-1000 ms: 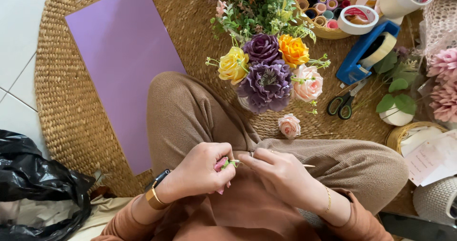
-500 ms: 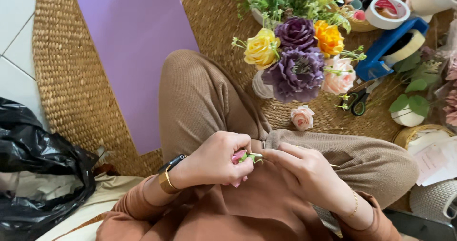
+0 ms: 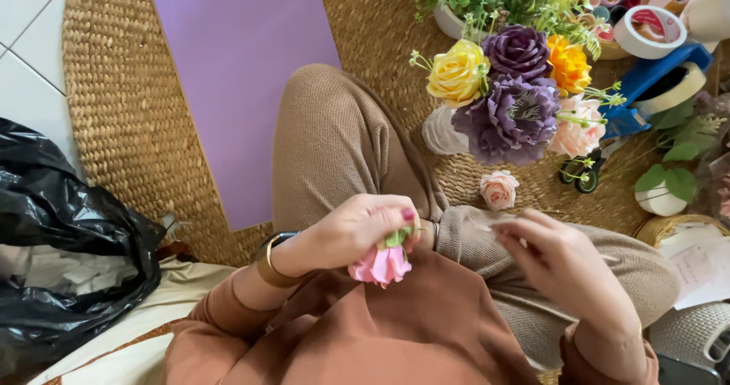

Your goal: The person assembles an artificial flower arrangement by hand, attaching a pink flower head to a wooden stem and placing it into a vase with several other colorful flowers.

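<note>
Left hand [image 3: 357,229] pinched shut on a pink artificial rose [image 3: 380,264], bloom hanging down. Right hand [image 3: 559,267] just beside, fingers loosely curled, holding nothing visible. Above: flower bouquet [image 3: 513,96], woven mat [image 3: 114,111].

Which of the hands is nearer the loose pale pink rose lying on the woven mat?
The right hand: it sits just below the loose rose. The left hand, pinching a pink flower, is further left.

Two hands [image 3: 357,229] [image 3: 559,259], seven flowers [image 3: 380,265], two tape rolls [image 3: 649,31], one purple sheet [image 3: 239,81]
</note>
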